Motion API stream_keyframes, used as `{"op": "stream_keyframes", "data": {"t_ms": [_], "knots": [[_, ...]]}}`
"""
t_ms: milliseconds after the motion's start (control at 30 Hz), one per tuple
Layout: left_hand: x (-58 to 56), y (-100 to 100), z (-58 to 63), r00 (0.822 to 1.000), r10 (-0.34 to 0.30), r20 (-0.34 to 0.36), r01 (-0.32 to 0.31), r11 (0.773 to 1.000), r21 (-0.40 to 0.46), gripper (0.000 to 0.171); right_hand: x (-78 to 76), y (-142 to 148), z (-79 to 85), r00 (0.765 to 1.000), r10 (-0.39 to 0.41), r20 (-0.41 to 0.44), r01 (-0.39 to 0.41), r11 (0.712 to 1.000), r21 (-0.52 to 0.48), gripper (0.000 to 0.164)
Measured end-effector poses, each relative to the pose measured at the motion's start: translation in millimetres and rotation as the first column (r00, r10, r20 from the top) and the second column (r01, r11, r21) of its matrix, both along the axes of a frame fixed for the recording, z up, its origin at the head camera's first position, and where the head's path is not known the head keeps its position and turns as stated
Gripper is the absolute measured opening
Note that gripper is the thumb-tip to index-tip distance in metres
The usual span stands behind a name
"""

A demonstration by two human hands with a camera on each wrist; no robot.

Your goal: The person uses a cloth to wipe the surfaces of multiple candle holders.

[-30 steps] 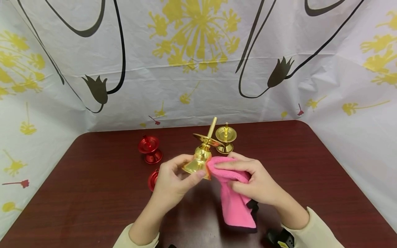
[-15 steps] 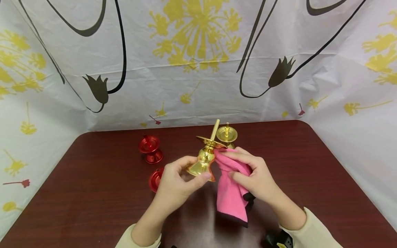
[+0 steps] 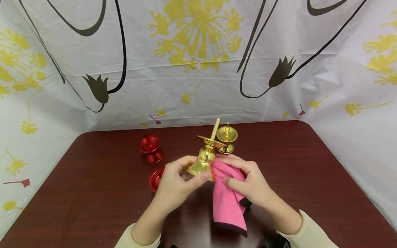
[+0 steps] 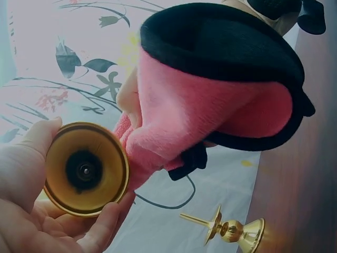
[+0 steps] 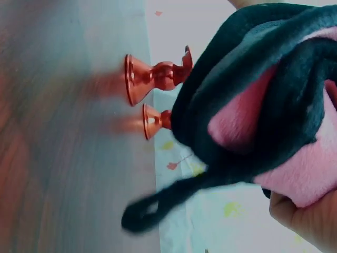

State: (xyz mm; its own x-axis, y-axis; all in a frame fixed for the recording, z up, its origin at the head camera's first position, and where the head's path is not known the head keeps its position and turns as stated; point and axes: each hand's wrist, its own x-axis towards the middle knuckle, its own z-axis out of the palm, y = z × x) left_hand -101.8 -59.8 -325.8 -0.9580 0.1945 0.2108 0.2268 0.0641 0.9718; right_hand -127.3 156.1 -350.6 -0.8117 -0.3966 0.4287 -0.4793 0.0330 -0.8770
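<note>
A shiny gold candle holder (image 3: 205, 155) with a spike on top is held tilted above the table by my left hand (image 3: 177, 184), which grips its flared base. The left wrist view looks into the hollow underside of that base (image 4: 87, 169). My right hand (image 3: 248, 179) pinches a pink cloth (image 3: 227, 199) with dark edging against the holder's right side, close to the base. Folds of the cloth hang down below the fingers. In the right wrist view the cloth's dark border and loop (image 5: 152, 208) cover much of the right hand.
Behind the held piece stands a second gold candle holder (image 3: 227, 135). To the left are two red candle holders (image 3: 150, 146), the nearer one partly hidden by my left hand. The dark wooden table (image 3: 102, 179) meets a patterned white sheet (image 3: 173, 86) at its back edge.
The cloth has gone up along the holder toward its dish and come back down to the base side. The left hand and the holder have shifted slightly right.
</note>
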Motion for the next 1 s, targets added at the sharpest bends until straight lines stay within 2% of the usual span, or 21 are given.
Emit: {"op": "stream_keyframes", "data": {"t_ms": [100, 200, 333, 467, 733, 900, 1000], "knots": [[0.6, 0.9, 0.5, 0.999, -0.035, 0.004, 0.035, 0.999, -0.005, 0.031, 1.1, 2.4, 1.9, 0.994, -0.007, 0.11, 0.016, 0.996, -0.086, 0.045], [1.0, 1.7, 0.5, 0.999, -0.046, 0.006, 0.046, 0.999, -0.016, 0.032, 2.9, 3.4, 3.6, 0.978, 0.03, 0.209, 0.006, 0.986, -0.169, 0.048], [0.8, 1.4, -0.9, 1.0, -0.018, -0.012, 0.017, 1.0, -0.024, 0.032, 4.3, 2.0, 3.0, 0.969, 0.088, 0.229, -0.044, 0.981, -0.191, 0.047], [-0.7, 0.0, -3.0, 0.999, 0.008, -0.042, -0.008, 1.0, -0.016, 0.033, 4.4, -0.1, 1.2, 0.977, 0.088, 0.193, -0.061, 0.988, -0.14, 0.042], [-3.0, -3.3, -3.4, 0.995, 0.056, -0.078, -0.056, 0.998, 0.001, 0.035, 6.5, -4.2, 3.9, 0.999, 0.038, 0.028, -0.038, 0.999, 0.004, 0.041], [-4.0, -5.0, -2.8, 0.993, 0.073, -0.098, -0.074, 0.997, -0.007, 0.036, 10.0, -3.9, 7.2, 0.996, 0.041, -0.073, -0.04, 0.999, 0.016, 0.046], [-3.8, -5.7, -1.1, 0.991, 0.083, -0.103, -0.085, 0.996, -0.008, 0.037, 11.4, -3.6, 8.5, 0.994, 0.052, -0.092, -0.051, 0.999, 0.011, 0.049]]}}
